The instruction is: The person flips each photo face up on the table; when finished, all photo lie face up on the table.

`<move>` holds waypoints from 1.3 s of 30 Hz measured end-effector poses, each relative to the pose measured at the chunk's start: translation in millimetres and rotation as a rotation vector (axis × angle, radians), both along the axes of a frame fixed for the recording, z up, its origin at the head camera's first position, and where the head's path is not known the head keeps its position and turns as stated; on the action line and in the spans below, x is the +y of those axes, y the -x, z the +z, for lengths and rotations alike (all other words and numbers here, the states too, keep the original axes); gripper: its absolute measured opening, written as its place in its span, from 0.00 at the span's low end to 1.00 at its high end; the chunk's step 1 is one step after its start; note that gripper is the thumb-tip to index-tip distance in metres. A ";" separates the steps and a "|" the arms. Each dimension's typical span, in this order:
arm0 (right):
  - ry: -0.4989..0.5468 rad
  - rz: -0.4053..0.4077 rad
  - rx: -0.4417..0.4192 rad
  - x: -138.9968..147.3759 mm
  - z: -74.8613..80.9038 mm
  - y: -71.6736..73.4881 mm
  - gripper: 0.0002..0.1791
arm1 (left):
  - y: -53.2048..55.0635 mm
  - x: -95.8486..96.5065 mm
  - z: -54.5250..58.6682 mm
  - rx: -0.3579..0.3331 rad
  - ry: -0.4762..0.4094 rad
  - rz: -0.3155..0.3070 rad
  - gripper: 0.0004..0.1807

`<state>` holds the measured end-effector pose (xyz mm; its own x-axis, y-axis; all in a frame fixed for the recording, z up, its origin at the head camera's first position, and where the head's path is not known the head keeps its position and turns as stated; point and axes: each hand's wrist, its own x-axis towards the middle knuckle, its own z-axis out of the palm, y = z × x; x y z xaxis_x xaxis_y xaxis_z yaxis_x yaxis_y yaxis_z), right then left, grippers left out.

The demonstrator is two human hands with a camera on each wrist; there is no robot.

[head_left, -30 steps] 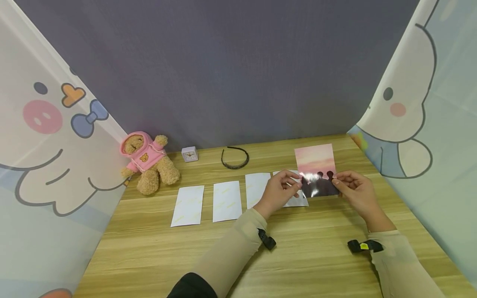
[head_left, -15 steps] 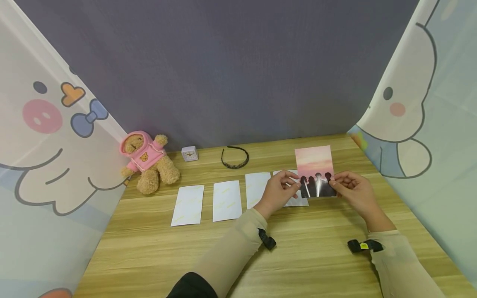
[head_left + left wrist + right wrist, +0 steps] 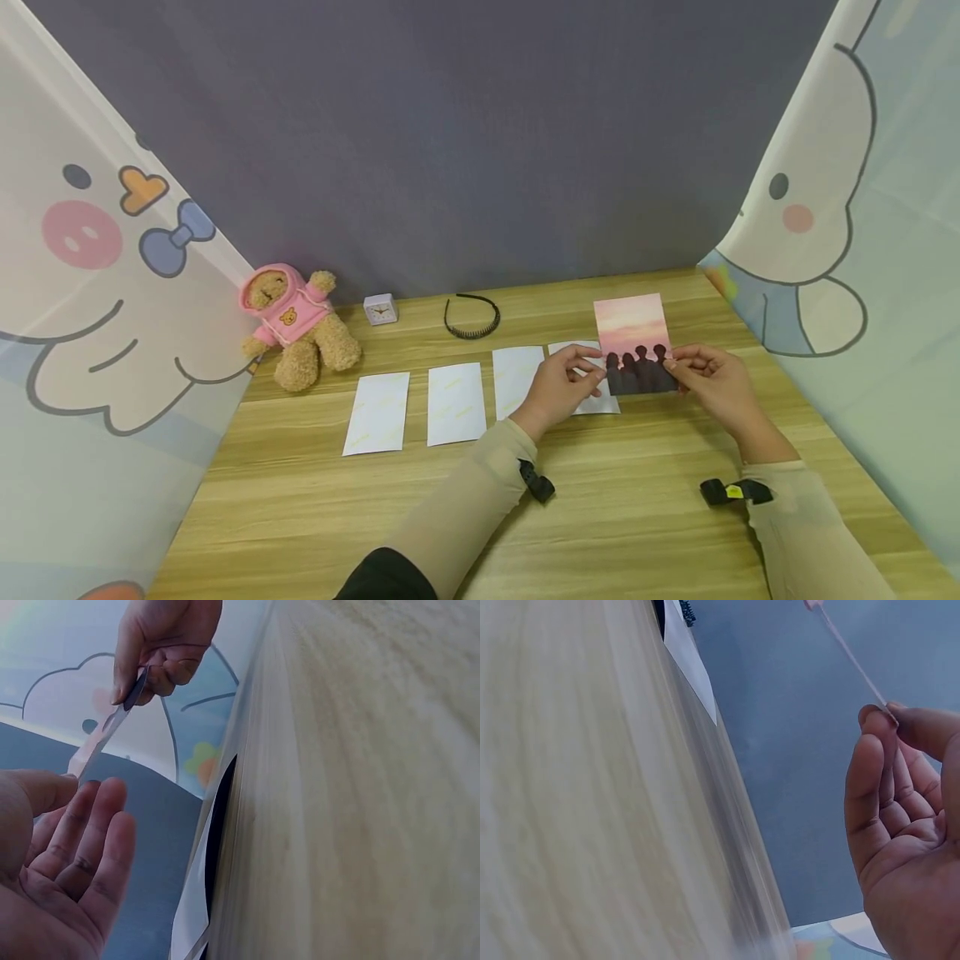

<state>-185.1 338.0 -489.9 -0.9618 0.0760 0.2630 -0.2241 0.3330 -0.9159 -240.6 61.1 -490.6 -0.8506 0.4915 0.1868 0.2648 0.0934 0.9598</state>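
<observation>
A glossy photo (image 3: 633, 333) with a pink sky and dark silhouetted figures is held up over the right part of the table. My left hand (image 3: 562, 383) pinches its left edge between thumb and fingertips. At the opposite edge, my right hand (image 3: 712, 383) pinches it too. In the right wrist view the photo (image 3: 855, 664) appears nearly edge-on, running up from the pinch of the right hand (image 3: 907, 802). A white sheet (image 3: 600, 403) lies on the table behind the left hand, partly covered by the hand and photo.
Three more white sheets with faint yellow marks, the leftmost sheet (image 3: 377, 414) among them, lie in a row leftward. Behind them are a black headband (image 3: 472, 334), a small white clock (image 3: 381, 309) and a teddy bear (image 3: 300, 325) in a pink hoodie. A grey wall (image 3: 465, 150) backs the table.
The photo has tilted slightly between the hands, and the bright glare on its dark lower part has gone. Both hands keep their grip in nearly the same place.
</observation>
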 end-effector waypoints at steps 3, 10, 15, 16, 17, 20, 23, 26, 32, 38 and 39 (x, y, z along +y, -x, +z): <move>-0.007 -0.005 -0.020 1.1 1.2 -0.2 0.14 | 0.1 0.4 -0.2 0.005 0.024 -0.004 0.17; -0.031 -0.032 -0.047 3.9 0.6 0.9 0.16 | 0.2 1.8 -2.1 0.035 0.125 -0.056 0.25; -0.016 -0.039 -0.051 5.6 -0.8 2.4 0.18 | -0.5 3.0 -3.7 0.041 0.155 -0.089 0.28; -0.015 -0.040 -0.049 5.7 -0.8 2.5 0.18 | -0.8 3.4 -3.8 0.035 0.148 -0.095 0.28; -0.017 -0.042 -0.047 5.8 -0.7 2.5 0.18 | -1.2 3.8 -3.6 0.027 0.142 -0.102 0.29; -0.028 -0.053 -0.046 5.8 0.1 2.4 0.18 | -2.6 5.3 -3.6 -0.010 0.111 -0.124 0.31; -0.037 -0.068 -0.057 5.7 1.8 2.1 0.17 | -4.6 7.9 -4.0 -0.046 0.086 -0.136 0.32; -0.036 -0.082 -0.069 6.2 4.4 1.2 0.19 | -5.9 12.2 -5.3 -0.065 0.075 -0.133 0.33; -0.075 -0.114 -0.104 9.9 8.3 -0.1 0.22 | -5.4 22.1 -1.8 0.005 0.156 -0.036 0.27; -0.198 -0.148 -0.174 15.1 4.0 -1.5 0.24 | -3.3 29.5 -1.1 0.029 0.328 -0.007 0.26; -0.212 -0.146 -0.187 15.9 2.9 -1.7 0.25 | -3.3 30.3 -1.3 0.022 0.349 -0.014 0.27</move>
